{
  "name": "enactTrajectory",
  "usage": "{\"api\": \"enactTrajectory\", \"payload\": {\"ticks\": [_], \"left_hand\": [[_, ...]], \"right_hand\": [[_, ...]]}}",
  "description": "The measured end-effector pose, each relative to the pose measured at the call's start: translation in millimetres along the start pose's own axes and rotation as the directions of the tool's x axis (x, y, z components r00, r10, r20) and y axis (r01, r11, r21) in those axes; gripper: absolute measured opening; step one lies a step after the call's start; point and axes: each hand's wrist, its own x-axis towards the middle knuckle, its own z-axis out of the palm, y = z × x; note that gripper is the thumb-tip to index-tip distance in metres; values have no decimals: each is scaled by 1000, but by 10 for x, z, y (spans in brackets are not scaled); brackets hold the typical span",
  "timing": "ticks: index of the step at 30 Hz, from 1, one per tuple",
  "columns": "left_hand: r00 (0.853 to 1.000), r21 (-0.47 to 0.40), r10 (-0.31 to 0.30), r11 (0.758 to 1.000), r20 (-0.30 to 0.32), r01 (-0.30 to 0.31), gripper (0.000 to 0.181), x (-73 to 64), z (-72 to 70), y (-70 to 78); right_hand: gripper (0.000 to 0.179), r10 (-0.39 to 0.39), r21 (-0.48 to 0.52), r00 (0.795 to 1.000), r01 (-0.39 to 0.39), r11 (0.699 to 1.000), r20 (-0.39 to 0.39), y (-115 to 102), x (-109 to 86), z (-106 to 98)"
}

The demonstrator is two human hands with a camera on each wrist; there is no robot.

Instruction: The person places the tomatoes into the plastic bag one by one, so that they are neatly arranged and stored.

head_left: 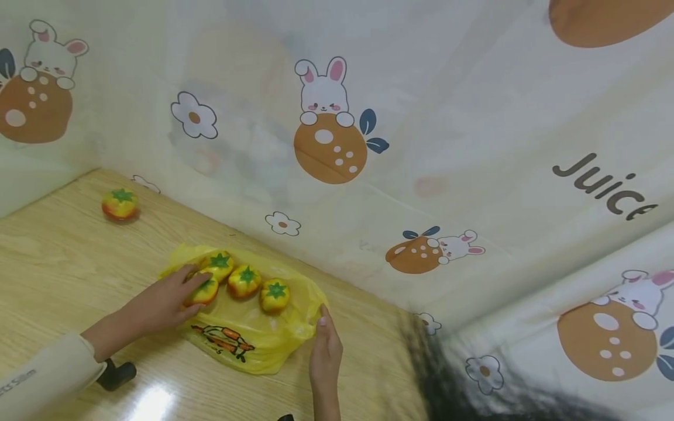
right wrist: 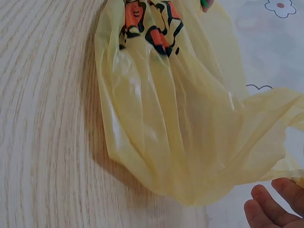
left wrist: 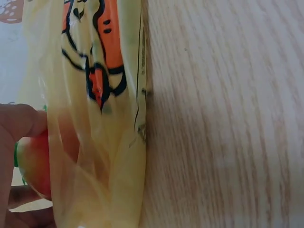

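Observation:
A yellow plastic bag [head_left: 295, 333] with an orange and black print lies on the wooden table, several yellow-red persimmons with green leaf tops resting on it. My left hand [head_left: 168, 298] grips the nearest-left persimmon [head_left: 204, 293], thumb on the near side and fingers over the top. Close beside that one are another persimmon [head_left: 218, 266], a middle one [head_left: 244, 283] and one farther right [head_left: 275, 296]. At the bag's right end, my right hand [head_left: 325, 354] pinches its edge. In the left wrist view, the bag's side hides part of the gripped persimmon [left wrist: 35, 164].
One more persimmon [head_left: 121, 204] sits apart at the table's back left. A pale curtain [head_left: 242, 175] printed with rabbits and flowers hangs along the back and right of the wooden table [head_left: 58, 263]. Dark hair [head_left: 447, 374] blurs the lower right.

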Motion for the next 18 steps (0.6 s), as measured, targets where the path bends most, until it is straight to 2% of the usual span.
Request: {"api": "enactTrajectory", "payload": {"ticks": [5,11,18], "left_hand": [[998,62,49,997,-39,-47,56,-18,27,-15],[998,106,40,994,-38,-36,57,-43,21,-3],[1000,87,13,996,-14,-12,58,-50,13,19]], "right_hand": [[51,16,1,1000,-16,1000,8,44,-25,4],[54,12,23,1000,-13,1000,13,71,-52,12],[53,16,22,1000,-16,1000,11,91,-80,18]]}}
